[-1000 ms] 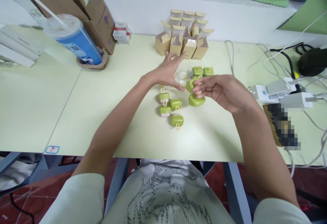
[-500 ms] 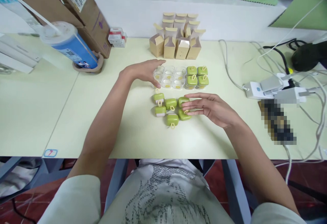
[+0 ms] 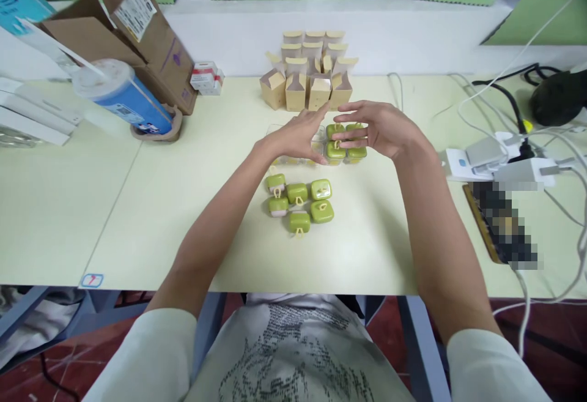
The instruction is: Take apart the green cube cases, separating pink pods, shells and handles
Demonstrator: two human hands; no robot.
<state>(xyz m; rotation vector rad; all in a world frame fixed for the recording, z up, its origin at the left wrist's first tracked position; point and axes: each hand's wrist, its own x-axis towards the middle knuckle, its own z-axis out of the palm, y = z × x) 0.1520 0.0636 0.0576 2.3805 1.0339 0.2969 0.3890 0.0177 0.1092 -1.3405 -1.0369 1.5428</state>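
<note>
My left hand (image 3: 298,136) is over the clear plastic cups (image 3: 282,160), its thumb and fingers spread wide and partly hiding them. Beside it, my right hand (image 3: 383,125) reaches over the small clear cups with green lids (image 3: 336,152), fingers stretched out and apart. Neither hand visibly grips anything; whether the fingertips touch the lids I cannot tell. Several loose green lids (image 3: 299,223) with pale yellow loops lie nearer me on the table, some on their sides and some upright.
Open small cardboard boxes (image 3: 296,93) stand in rows by the wall. At left are a large blue drink cup (image 3: 142,111), a brown carton (image 3: 172,53) and small white-red boxes (image 3: 207,79). A power strip (image 3: 458,163) with chargers and cables lies at right.
My left hand has moved right across the clear cups. My right hand has left the loose lids and gone forward to the lidded cups. The view has shifted slightly.
</note>
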